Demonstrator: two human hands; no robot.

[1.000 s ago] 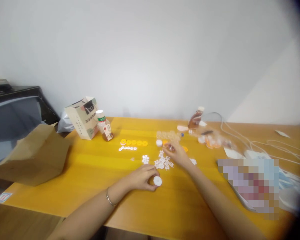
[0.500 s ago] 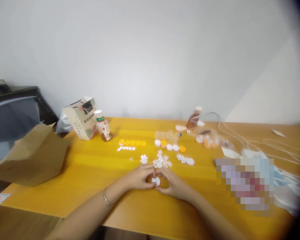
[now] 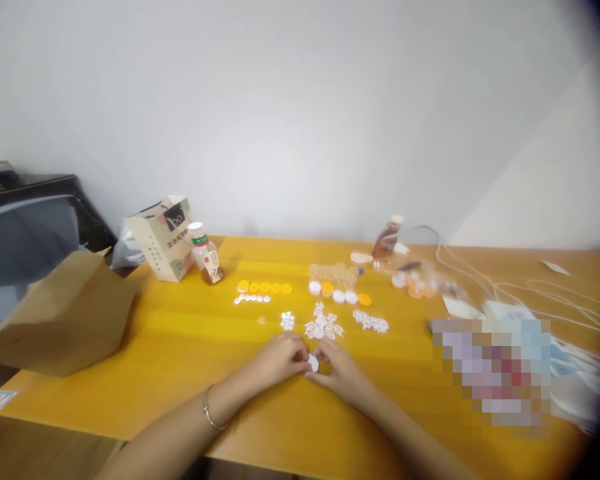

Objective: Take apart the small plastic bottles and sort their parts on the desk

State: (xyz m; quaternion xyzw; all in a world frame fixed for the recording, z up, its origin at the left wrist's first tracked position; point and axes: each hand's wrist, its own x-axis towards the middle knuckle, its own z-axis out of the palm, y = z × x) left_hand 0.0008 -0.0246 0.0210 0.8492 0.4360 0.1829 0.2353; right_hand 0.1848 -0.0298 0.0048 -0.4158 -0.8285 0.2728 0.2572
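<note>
Just above the table, a small round white disc is between my two hands. My left hand pinches its left edge with thumb and fingertips. From the other side, the curled fingers and thumb of my right hand grip it too. Beyond my hands lies a heap of white openwork plastic pieces. To its left is a cluster of small white round pieces, and to its right a bunch of small white toothed pieces. The disc's details are blurred.
Yellow discs lie in a row, with clear cups further right. A bottle and paper bag stand back left; a brown bottle stands at the back. A cardboard box is left, cables right.
My left hand's fingers have closed in on the disc, and the gap between my hands has narrowed. The disc looks slightly turned. The pieces on the table have stayed put.
</note>
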